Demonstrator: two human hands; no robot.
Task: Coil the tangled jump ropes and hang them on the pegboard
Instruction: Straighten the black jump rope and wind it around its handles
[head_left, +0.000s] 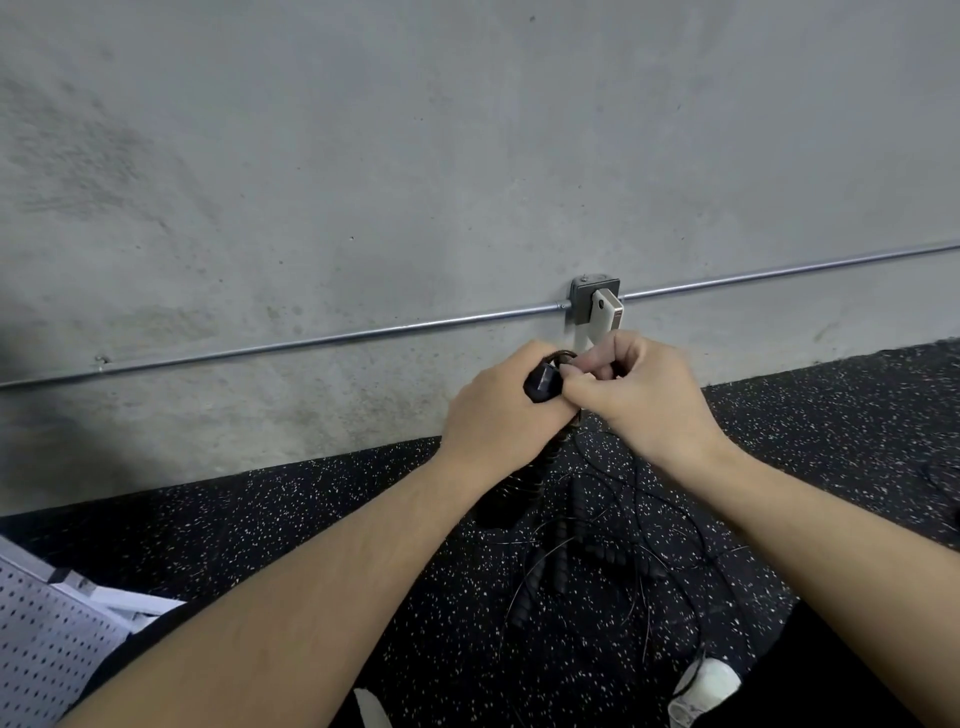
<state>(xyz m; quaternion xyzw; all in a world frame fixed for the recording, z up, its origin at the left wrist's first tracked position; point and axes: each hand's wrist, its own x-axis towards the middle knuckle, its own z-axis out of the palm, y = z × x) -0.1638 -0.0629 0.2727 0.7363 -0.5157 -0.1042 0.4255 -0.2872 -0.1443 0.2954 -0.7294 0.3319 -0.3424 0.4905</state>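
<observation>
One head-worn wide-angle view, looking forward and down from close above both forearms, faces a concrete wall (363, 156) and the speckled rubber floor (311, 519) at its foot.

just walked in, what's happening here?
A person is untangling jump ropes over a speckled rubber floor, facing a concrete wall. The left hand grips a black handle; the right hand pinches the thin rope right by the handle's end. Rope loops hang tangled below the hands, so coiling is not done. The pegboard is at lower left, with nothing visibly hung on it.
</observation>
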